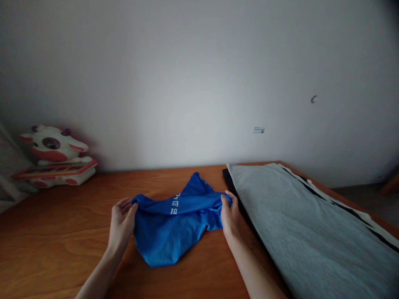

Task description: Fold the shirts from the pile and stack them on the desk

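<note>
A blue cloth (171, 232) with white printed characters is stretched between my two hands, partly lying on the wooden table (68, 232). My left hand (122, 218) pinches its upper left corner between thumb and fingers. On the other side, my right hand (230, 211) grips the upper right end of the cloth. The lower part hangs in a loose fold toward me, and a pointed part of the cloth sticks up behind the stretched edge.
A cow-shaped toy with a keyboard (59, 155) stands at the back left against the wall (174, 83). Grey fabric (299, 220) with black and white stripes lies on the right side, close to my right forearm.
</note>
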A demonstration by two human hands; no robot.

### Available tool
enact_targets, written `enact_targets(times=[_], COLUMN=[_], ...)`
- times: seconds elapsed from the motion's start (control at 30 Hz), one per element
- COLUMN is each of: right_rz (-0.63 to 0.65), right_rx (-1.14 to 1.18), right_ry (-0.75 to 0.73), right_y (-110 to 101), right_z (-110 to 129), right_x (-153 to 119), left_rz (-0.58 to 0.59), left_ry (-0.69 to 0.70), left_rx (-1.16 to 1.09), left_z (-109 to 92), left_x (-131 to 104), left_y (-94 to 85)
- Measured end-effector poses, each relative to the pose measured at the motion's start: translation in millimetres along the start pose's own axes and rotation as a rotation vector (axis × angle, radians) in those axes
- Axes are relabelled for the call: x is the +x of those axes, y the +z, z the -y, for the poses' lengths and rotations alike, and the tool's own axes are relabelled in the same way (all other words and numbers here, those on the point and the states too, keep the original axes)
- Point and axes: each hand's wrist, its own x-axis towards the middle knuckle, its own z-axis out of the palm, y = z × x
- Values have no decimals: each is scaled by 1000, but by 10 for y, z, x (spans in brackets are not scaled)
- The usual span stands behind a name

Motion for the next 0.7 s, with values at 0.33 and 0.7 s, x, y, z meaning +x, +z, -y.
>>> enact_targets(times=[0.33, 0.7], right_rz=[230, 782], right_rx=[-645, -439], right_ry=[-378, -495], right_y=[-24, -27], right_z=[160, 390], right_x=[-302, -359], left_rz=[503, 670], left_ry=[624, 428], left_rx=[450, 562], left_z=[-141, -43], left_x=[-333, -491], left_y=[71, 191])
